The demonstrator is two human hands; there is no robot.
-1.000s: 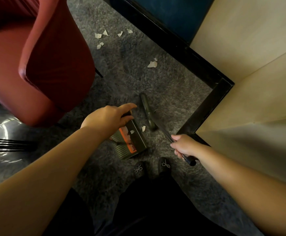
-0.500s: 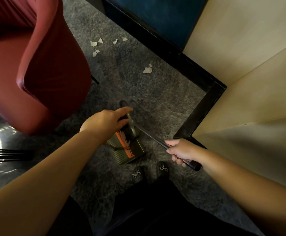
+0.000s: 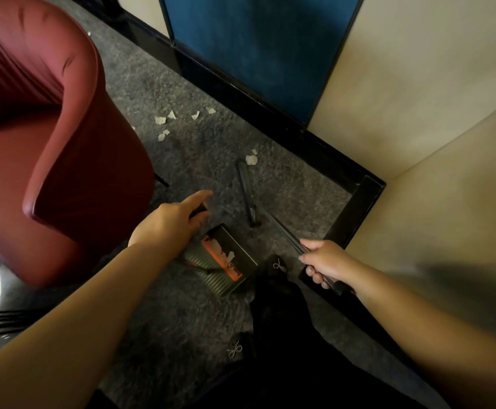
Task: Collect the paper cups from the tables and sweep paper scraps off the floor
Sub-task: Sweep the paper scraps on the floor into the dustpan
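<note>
My left hand (image 3: 171,224) grips the upright handle of a dark dustpan (image 3: 226,261) that sits on the grey carpet; a white scrap lies inside it on an orange strip. My right hand (image 3: 325,262) holds the thin black stick of a broom, whose narrow dark head (image 3: 246,190) rests on the carpet beyond the pan. One white paper scrap (image 3: 251,159) lies just past the broom head. Several more scraps (image 3: 164,119) are scattered farther back, near the chair.
A large red tub chair (image 3: 48,143) stands close on the left. A black skirting (image 3: 270,113) runs under a blue panel and cream walls, forming a corner on the right. My black shoes (image 3: 277,265) stand beside the dustpan. Shiny floor and black cables lie at the left edge.
The broom head has swung out of the dustpan and forward toward the scrap near the wall. The view has shifted and I have stepped forward; both hands keep their holds.
</note>
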